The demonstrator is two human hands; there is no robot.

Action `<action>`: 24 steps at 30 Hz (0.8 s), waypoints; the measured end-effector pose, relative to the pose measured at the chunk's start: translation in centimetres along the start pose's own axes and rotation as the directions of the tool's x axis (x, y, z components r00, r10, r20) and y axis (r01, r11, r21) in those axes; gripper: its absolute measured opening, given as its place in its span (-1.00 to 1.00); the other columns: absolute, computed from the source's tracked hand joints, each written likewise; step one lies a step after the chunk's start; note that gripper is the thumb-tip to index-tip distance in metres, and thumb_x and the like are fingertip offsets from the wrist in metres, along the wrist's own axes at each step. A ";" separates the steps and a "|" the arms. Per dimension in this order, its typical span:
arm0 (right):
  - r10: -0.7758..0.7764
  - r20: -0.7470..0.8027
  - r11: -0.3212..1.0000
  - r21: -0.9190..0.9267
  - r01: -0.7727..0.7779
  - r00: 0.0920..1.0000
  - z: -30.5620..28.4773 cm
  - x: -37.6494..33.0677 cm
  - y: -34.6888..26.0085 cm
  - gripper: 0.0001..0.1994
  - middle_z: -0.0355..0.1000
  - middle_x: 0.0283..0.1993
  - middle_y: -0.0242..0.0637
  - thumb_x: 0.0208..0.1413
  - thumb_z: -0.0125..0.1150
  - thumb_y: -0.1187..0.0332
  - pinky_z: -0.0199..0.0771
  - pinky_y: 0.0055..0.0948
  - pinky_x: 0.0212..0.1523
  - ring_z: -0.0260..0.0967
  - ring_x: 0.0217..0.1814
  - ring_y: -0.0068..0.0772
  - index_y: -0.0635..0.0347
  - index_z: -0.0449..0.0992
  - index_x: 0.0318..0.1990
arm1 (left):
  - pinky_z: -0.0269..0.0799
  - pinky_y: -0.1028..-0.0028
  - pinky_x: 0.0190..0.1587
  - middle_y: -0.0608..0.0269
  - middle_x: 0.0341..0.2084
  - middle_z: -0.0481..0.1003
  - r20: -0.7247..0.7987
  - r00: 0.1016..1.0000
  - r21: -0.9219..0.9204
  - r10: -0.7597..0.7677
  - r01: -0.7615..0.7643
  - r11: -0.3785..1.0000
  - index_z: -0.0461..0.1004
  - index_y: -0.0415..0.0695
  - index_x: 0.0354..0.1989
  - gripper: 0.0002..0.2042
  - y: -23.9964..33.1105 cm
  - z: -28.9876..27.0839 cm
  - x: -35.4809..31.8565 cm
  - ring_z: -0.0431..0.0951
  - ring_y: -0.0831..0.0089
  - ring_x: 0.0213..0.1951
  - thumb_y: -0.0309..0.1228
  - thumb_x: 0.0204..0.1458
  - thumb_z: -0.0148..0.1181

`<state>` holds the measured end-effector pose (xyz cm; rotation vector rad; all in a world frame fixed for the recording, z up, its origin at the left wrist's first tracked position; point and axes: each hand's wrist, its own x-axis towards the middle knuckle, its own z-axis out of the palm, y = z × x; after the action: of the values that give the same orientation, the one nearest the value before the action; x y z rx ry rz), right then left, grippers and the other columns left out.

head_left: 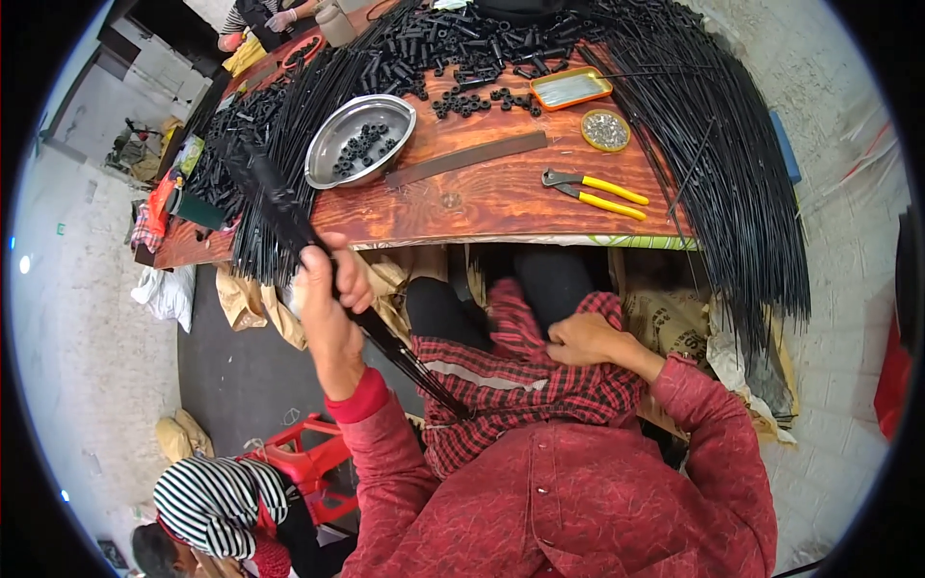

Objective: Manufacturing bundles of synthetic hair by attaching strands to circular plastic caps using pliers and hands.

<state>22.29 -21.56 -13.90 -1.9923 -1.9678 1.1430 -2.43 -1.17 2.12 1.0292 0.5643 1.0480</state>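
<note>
Black thin stiff-looking rod bundle [289, 217] | likely light, springy | left hand [328, 289] clenched mid-length, near wooden table [482, 197] edge | right hand [583, 339] loosely closed, empty, on lap

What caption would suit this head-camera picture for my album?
Seated at a wooden table, the left hand grips a bundle of thin black rods while the right hand rests on a plaid cloth.

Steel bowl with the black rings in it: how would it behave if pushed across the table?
The steel bowl would probably slide easily, since its smooth metal rests on the varnished wooden table. Its rounded base might let it rock or spin. The black rings lie loose inside and would likely shift and rattle.
</note>
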 end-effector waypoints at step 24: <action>0.323 -0.259 0.819 -0.406 -0.406 0.910 -5.5 -12.3 -1.6 -0.73 0.55 -0.43 -0.20 0.02 0.23 0.09 0.46 -0.17 -0.36 0.53 -0.36 -0.09 0.09 0.62 -0.47 | -0.01 0.62 -0.67 0.42 -0.67 0.14 0.080 0.912 -0.120 0.402 -0.391 0.912 0.31 -0.24 -0.08 -0.59 10.7 2.8 -3.9 0.04 0.66 -0.68 -0.07 0.33 -0.16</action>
<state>25.67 -30.12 -3.94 -2.6954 -1.9386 0.5421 -6.51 -4.46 12.63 1.1271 0.2147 1.3576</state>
